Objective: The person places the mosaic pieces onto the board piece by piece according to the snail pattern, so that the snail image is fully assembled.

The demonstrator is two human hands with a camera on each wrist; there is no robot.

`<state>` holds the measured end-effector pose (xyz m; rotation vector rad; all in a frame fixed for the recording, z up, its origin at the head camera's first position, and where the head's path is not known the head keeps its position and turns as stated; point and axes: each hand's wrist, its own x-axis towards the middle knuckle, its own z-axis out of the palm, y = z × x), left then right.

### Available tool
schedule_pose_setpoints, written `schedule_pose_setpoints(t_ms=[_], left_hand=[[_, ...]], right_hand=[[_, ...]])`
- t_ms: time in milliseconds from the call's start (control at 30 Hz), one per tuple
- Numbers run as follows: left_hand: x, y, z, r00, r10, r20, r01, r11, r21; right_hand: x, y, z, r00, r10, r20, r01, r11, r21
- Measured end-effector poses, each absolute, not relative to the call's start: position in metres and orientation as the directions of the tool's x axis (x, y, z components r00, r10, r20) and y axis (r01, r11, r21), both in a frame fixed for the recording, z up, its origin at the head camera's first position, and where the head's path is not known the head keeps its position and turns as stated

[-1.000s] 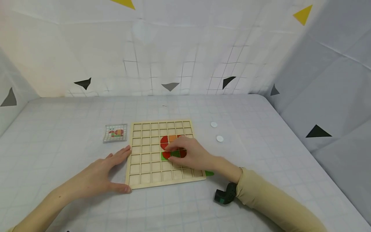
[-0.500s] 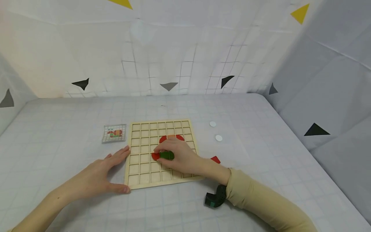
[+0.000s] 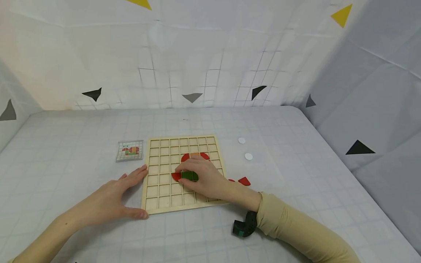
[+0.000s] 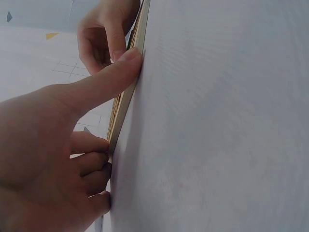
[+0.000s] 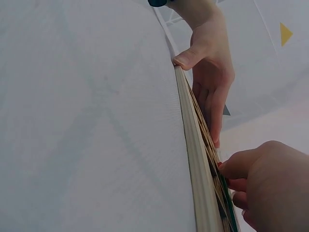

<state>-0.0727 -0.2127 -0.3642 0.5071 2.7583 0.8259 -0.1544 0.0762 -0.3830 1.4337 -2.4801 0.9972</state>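
Evidently the two hands divide the work. The left hand (image 3: 115, 195) stands wide, thumb at the near left corner of the square pale wooden grid board (image 3: 164, 202) and fingertips against its left edge farther up, probably to brace the board against sliding. That spread leaves the grid itself uncovered on this side.

The right hand (image 3: 205, 177) reaches over the board from the right, its thumb and index finger narrowed on a small red piece with a curved edge (image 3: 176, 177), at a cell near the middle of the board. Gripping it by its sides looks suited to settling it between the thin ribs; whether it lies flush I cannot tell. Just right of it is a dark green piece (image 3: 189, 176), partly under the hand. Farther back, two rounded red pieces (image 3: 185, 157) flank an orange piece (image 3: 195, 155).

Left of the board's far half lies a small printed grid card (image 3: 129, 151) with a coloured figure, apparently placed for easy viewing. Two white discs (image 3: 248, 156) and loose red pieces (image 3: 244, 181) lie off to the right, seemingly within the right hand's reach.
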Motion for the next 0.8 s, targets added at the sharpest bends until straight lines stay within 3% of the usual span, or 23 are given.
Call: schedule_pose_setpoints(t_ms=[467,800], left_hand=[[-0.073,-0.213,-0.365,-0.916,0.387,-0.104,0.272,0.79,0.55],[-0.073,-0.213,-0.363,-0.917,0.385,-0.105,0.27,0.792,0.547]], right_hand=[[-0.155,0.076,-0.388,-0.527,-0.725,0.443,-0.826,0.314,-0.468],[-0.169,0.118,-0.376,-0.588,-0.68,0.439,-0.762,0.282,-0.583]])
